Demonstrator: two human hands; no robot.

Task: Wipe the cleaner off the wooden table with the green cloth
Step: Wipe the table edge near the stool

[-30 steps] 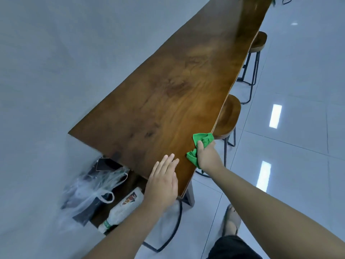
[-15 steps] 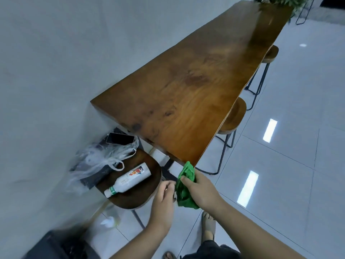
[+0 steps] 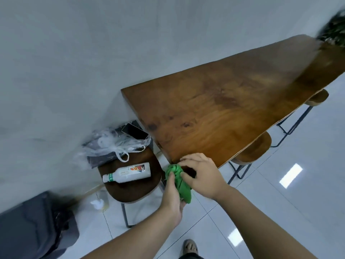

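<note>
your left hand (image 3: 172,196) and right hand (image 3: 203,176) both clutch the green cloth (image 3: 181,182), soft crumpled wad, just off the near corner of the glossy wooden table (image 3: 233,113), white bottle (image 3: 128,172) flat on round stool (image 3: 130,193)

Cool, even white light filled the room, and bright rectangles of glare lay on the glossy floor tiles (image 3: 308,202). The wooden surface (image 3: 224,109) carried a soft sheen along its far half. Motion blur smeared the plant (image 3: 332,28) at the top right and the dark bag (image 3: 33,230) at the lower left. The wide lens bowed straight edges.
</note>
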